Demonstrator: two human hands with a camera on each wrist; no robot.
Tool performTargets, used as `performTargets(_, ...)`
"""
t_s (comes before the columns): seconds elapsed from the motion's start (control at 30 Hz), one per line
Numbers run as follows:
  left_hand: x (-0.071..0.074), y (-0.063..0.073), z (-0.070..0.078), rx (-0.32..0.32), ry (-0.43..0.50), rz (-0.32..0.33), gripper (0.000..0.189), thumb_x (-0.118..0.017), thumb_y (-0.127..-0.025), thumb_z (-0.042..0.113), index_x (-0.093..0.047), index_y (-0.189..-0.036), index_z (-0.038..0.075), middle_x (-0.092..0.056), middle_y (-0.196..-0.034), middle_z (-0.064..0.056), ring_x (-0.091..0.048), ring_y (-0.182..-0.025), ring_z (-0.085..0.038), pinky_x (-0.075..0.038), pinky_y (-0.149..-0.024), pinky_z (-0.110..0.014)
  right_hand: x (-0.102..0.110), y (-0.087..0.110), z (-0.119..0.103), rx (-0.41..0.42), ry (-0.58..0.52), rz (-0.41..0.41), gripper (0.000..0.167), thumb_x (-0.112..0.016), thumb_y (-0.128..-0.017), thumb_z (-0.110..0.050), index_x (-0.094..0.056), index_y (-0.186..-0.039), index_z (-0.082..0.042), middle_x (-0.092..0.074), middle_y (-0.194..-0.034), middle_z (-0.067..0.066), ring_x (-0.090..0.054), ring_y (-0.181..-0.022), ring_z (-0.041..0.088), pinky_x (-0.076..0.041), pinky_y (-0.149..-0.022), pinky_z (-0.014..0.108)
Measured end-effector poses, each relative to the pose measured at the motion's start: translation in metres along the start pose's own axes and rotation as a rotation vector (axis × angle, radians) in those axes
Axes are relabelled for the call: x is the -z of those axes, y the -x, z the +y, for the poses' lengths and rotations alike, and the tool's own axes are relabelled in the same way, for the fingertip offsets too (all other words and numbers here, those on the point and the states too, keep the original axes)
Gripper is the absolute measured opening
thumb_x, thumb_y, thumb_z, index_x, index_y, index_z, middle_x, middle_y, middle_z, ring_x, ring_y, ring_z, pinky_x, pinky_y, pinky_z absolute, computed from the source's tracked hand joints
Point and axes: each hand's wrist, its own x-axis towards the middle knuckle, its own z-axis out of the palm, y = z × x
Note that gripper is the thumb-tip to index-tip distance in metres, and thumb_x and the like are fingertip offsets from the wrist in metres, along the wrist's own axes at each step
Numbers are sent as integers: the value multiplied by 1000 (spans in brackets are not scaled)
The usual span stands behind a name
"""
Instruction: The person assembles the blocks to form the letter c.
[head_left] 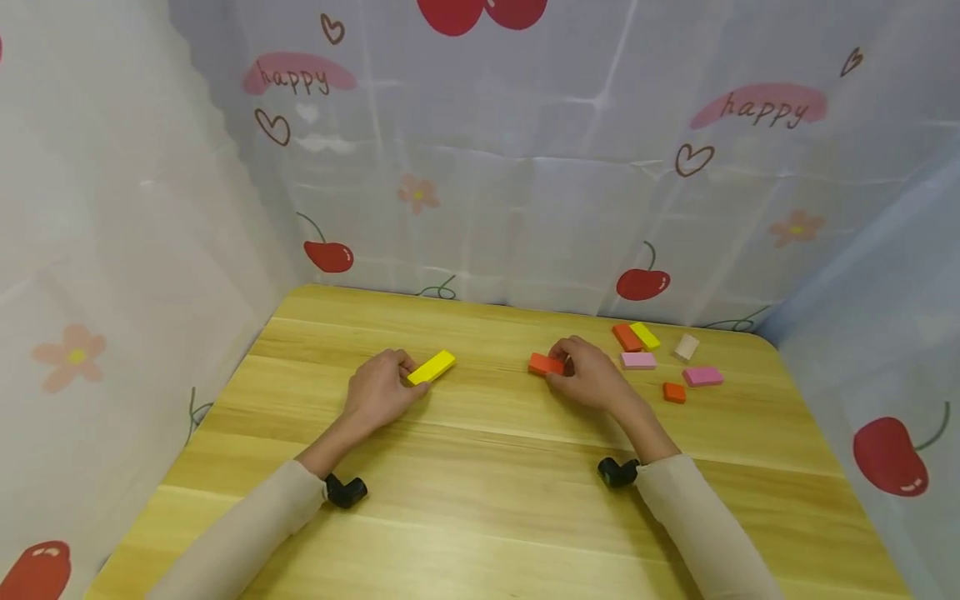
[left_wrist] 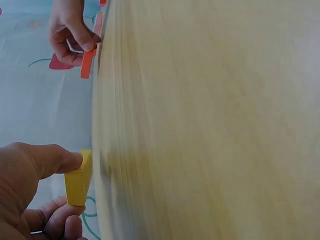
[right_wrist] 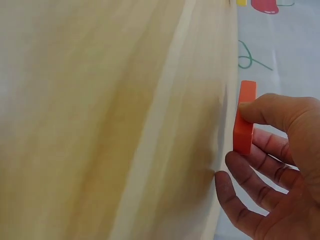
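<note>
Between thumb and fingers, my left hand [head_left: 384, 388] pinches a yellow block [head_left: 432, 367] over the left part of the table. The left wrist view shows the thumb on one edge of this yellow block [left_wrist: 78, 182] and a finger on the opposite edge. My right hand [head_left: 590, 375] holds an orange-red block [head_left: 545, 364] to the right of centre. Up close in the right wrist view, the thumb presses one side of the orange-red block [right_wrist: 244, 120], with fingers against the other. A gap of table separates the two held blocks.
Right of my right hand lie several blocks: an orange one [head_left: 627, 337], a yellow one [head_left: 645, 335], pink ones [head_left: 637, 361] [head_left: 703, 377], a beige one [head_left: 686, 347] and a small orange one [head_left: 674, 392]. Printed curtains [head_left: 495, 208] hang around the wooden table [head_left: 465, 500].
</note>
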Motion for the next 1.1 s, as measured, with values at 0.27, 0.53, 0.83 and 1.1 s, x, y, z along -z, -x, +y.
performTargets(0.27, 5, 5, -3, 8, 5, 22, 36, -88, -86, 41, -75, -103, 13, -72, -96, -4, -68, -83, -20, -55, -70, -37, -5, -14, -12, 55, -27, -19, 28, -79, -98, -20, -71, -119, -5, -68, -109, 11, -64, -93, 22, -54, -86, 41)
performTargets(0.53, 3, 9, -2, 30, -12, -5, 36, -90, -84, 40, -75, -102, 12, -71, -93, -4, -65, -79, -19, -51, -66, -33, -15, -24, -22, 81, -24, -51, 29, -77, -100, -23, -71, -122, -5, -69, -114, 11, -65, -95, 22, -56, -87, 43)
performTargets(0.83, -1, 13, -3, 71, -29, -37, 35, -91, -82, 41, -69, -94, 16, -68, -84, 0, -61, -70, -18, -46, -58, -31, -22, -33, -36, 111, -35, -73, 28, -76, -101, -25, -71, -123, -8, -69, -114, 8, -66, -95, 21, -56, -89, 42)
performTargets(1.1, 2, 16, -4, 64, -47, -65, 46, -93, -80, 52, -63, -93, 19, -65, -80, 3, -59, -68, -17, -43, -58, -32, -23, -42, -46, 118, -108, -117, 31, -73, -104, -22, -68, -130, -5, -67, -124, 12, -70, -108, 29, -58, -96, 49)
